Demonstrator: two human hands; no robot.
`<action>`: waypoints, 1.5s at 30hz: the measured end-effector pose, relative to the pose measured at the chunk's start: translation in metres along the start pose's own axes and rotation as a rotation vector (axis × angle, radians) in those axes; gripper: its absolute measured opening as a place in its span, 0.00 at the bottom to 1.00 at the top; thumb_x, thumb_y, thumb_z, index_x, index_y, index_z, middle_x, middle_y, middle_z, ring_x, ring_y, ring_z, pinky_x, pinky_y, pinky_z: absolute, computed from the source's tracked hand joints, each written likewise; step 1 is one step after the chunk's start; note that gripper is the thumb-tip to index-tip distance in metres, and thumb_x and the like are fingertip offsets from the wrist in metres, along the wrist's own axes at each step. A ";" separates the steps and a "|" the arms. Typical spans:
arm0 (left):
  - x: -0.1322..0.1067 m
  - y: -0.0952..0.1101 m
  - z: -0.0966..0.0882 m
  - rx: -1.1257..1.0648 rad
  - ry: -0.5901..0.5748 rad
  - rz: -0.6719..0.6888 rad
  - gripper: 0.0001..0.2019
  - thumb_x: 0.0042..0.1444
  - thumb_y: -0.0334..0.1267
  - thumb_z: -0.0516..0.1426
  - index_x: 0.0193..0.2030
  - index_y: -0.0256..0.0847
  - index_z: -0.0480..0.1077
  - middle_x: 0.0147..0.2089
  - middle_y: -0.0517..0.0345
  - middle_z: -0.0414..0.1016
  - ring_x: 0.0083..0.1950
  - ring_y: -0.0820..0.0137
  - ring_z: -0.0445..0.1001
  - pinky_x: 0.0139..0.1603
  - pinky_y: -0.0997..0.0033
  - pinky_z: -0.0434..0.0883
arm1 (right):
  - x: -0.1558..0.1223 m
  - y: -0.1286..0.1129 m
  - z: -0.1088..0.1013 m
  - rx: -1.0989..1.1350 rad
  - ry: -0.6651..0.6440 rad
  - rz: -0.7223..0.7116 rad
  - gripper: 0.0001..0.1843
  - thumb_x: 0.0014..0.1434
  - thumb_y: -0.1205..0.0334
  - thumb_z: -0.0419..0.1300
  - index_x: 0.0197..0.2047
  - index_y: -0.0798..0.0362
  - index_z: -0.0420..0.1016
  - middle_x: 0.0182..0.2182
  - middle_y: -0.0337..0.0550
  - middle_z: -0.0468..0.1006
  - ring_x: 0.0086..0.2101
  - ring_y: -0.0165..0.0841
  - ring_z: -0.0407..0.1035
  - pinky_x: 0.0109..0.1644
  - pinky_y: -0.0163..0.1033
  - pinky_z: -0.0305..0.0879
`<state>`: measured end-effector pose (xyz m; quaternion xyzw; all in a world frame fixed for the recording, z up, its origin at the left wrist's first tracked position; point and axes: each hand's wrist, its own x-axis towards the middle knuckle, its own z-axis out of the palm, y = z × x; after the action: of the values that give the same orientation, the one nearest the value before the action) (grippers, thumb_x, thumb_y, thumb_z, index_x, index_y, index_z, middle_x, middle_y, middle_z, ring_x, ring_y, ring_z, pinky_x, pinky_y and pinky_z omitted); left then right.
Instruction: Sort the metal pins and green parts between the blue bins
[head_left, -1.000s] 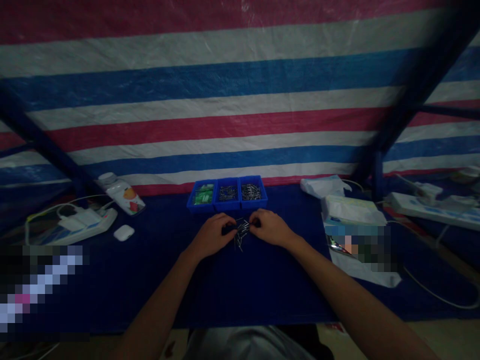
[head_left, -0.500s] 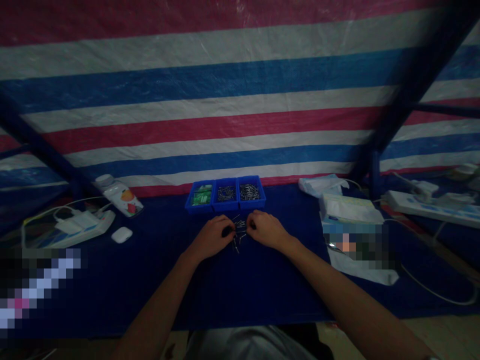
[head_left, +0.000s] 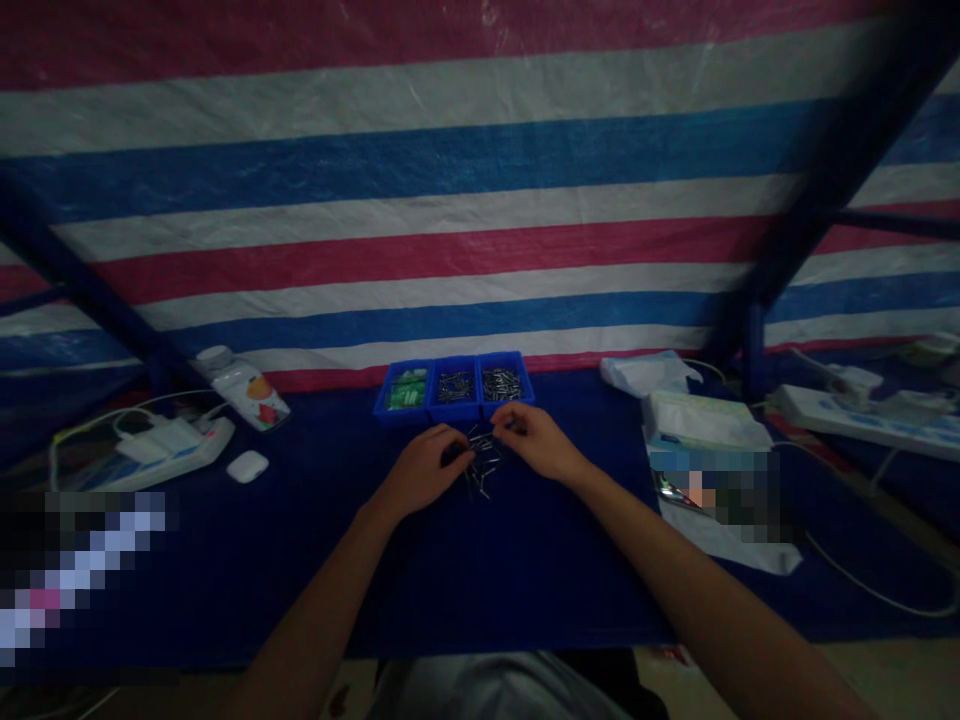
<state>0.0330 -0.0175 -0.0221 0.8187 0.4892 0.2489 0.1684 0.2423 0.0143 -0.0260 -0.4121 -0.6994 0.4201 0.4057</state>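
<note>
A loose pile of thin metal screw-like pieces (head_left: 484,468) lies on the blue table between my hands. At its left edge, my left hand (head_left: 433,468) is curled, thumb and fingers pinched together; anything between them is too small to make out. My right hand (head_left: 537,440) is over the upper right of the pile, just in front of the bins, its fingertips also pinched with their content unclear. Behind stand three joined blue bins: a left bin (head_left: 380,400) with green-and-white packets, a middle bin (head_left: 454,412) and a right bin (head_left: 514,358), both holding many small metal pieces.
Leftward on the table (head_left: 420,590) are a white bottle (head_left: 251,393), a white case (head_left: 247,466) and a power strip (head_left: 202,450) with cables. To the right lie a tissue pack (head_left: 701,420), a plastic wrapper (head_left: 646,374) and another power strip (head_left: 862,420). A striped sheet (head_left: 480,240) hangs behind.
My right hand has moved slightly up and right toward the bins. The pieces between my hands are more spread out and more visible. My left hand stays almost in place.
</note>
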 end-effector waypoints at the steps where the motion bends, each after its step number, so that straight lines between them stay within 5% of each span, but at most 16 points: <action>1: 0.000 0.000 0.000 0.003 0.002 -0.001 0.08 0.62 0.42 0.55 0.38 0.42 0.73 0.38 0.58 0.73 0.39 0.67 0.72 0.42 0.65 0.67 | 0.000 0.000 -0.001 0.072 -0.006 0.039 0.06 0.53 0.66 0.60 0.37 0.53 0.72 0.30 0.38 0.75 0.29 0.28 0.67 0.35 0.35 0.63; 5: 0.001 -0.001 -0.001 0.007 0.007 -0.001 0.08 0.62 0.41 0.55 0.39 0.41 0.73 0.37 0.58 0.74 0.38 0.68 0.72 0.41 0.66 0.67 | 0.002 0.001 -0.005 0.224 -0.049 0.192 0.06 0.53 0.65 0.58 0.36 0.53 0.71 0.21 0.33 0.69 0.21 0.26 0.62 0.27 0.33 0.57; 11: 0.001 -0.004 -0.001 0.037 0.024 -0.021 0.07 0.62 0.40 0.55 0.38 0.41 0.73 0.37 0.58 0.74 0.38 0.67 0.72 0.40 0.66 0.68 | 0.007 0.003 -0.012 0.226 0.218 0.183 0.14 0.53 0.56 0.60 0.42 0.52 0.69 0.27 0.35 0.73 0.20 0.26 0.65 0.25 0.34 0.58; 20: 0.002 -0.010 0.007 0.091 0.031 -0.075 0.07 0.61 0.38 0.56 0.43 0.42 0.74 0.44 0.56 0.75 0.44 0.64 0.74 0.45 0.64 0.69 | -0.009 0.000 -0.001 -0.692 -0.090 0.049 0.10 0.58 0.58 0.58 0.39 0.52 0.77 0.38 0.45 0.78 0.36 0.34 0.72 0.40 0.39 0.62; 33: 0.003 -0.007 0.008 0.091 0.004 -0.080 0.06 0.60 0.35 0.56 0.40 0.42 0.74 0.40 0.57 0.75 0.42 0.65 0.74 0.44 0.65 0.69 | -0.012 -0.002 0.007 -1.083 -0.155 0.025 0.14 0.66 0.65 0.46 0.44 0.56 0.72 0.43 0.53 0.74 0.40 0.39 0.73 0.39 0.39 0.64; 38: 0.002 -0.005 0.008 0.060 0.063 -0.081 0.10 0.62 0.42 0.55 0.46 0.41 0.73 0.43 0.55 0.75 0.41 0.66 0.74 0.45 0.64 0.70 | -0.011 0.002 0.002 -1.006 -0.132 0.006 0.14 0.66 0.67 0.45 0.47 0.57 0.70 0.43 0.54 0.75 0.40 0.39 0.72 0.42 0.41 0.63; 42: 0.002 -0.004 0.007 -0.017 0.106 -0.007 0.15 0.63 0.45 0.54 0.52 0.42 0.71 0.49 0.54 0.73 0.49 0.65 0.73 0.53 0.62 0.70 | -0.008 0.002 0.003 -0.699 -0.141 -0.129 0.11 0.66 0.68 0.47 0.43 0.55 0.71 0.39 0.48 0.77 0.38 0.35 0.71 0.44 0.39 0.62; 45: 0.002 -0.005 0.008 -0.053 0.099 0.051 0.12 0.64 0.43 0.54 0.47 0.42 0.73 0.49 0.54 0.72 0.51 0.65 0.72 0.56 0.60 0.68 | -0.007 0.000 0.007 -0.479 -0.130 -0.227 0.10 0.65 0.68 0.50 0.41 0.54 0.73 0.40 0.46 0.78 0.40 0.33 0.71 0.47 0.38 0.62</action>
<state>0.0349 -0.0135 -0.0307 0.8129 0.4693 0.3061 0.1590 0.2381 0.0059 -0.0298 -0.3876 -0.8451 0.2201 0.2953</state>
